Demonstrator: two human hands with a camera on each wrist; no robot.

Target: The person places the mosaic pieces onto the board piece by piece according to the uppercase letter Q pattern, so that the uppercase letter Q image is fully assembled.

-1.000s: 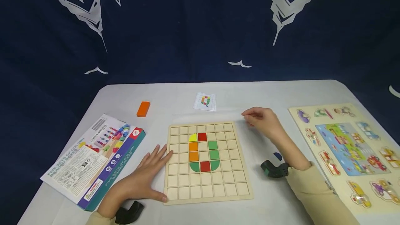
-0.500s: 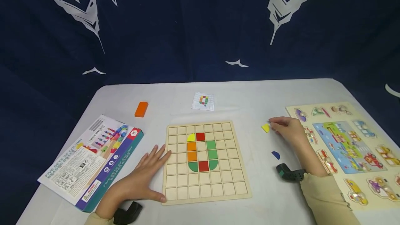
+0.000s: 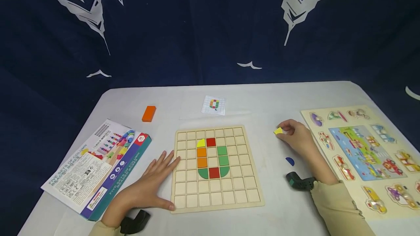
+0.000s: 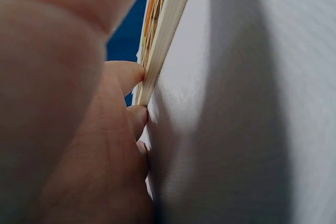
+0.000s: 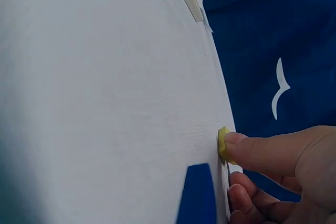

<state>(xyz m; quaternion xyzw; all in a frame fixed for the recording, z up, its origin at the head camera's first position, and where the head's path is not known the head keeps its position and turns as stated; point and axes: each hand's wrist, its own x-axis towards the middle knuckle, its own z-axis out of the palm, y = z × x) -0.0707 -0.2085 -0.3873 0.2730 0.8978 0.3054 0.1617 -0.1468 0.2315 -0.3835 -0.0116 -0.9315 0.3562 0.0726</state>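
My left hand (image 3: 149, 184) lies spread at the left side of a wooden grid board (image 3: 216, 195), fingertips and thumb touching its edge. Red, orange, green and yellow tiles form a broken ring in the board's cells; the cell right of the upper red tile (image 3: 211, 142) holds no tile. To the board's right, my right hand (image 3: 298, 136) pinches a small yellow tile (image 3: 278, 130) between thumb and fingers, at the tabletop. The right wrist view also shows the thumb on this yellow tile (image 5: 224, 145). Nearer me lies a dark blue half-round tile (image 3: 290, 161).
A small pattern card (image 3: 214, 105) lies behind the board. An orange block (image 3: 149, 113) sits at the back left, and a printed box (image 3: 98, 170) stands left of my left hand. On the right is a picture puzzle board (image 3: 364, 156), partly under my right sleeve.
My right hand has moved right and toward me from beside the board's far corner, then taken the yellow tile between thumb and fingers. The left hand has stayed on the board's edge.
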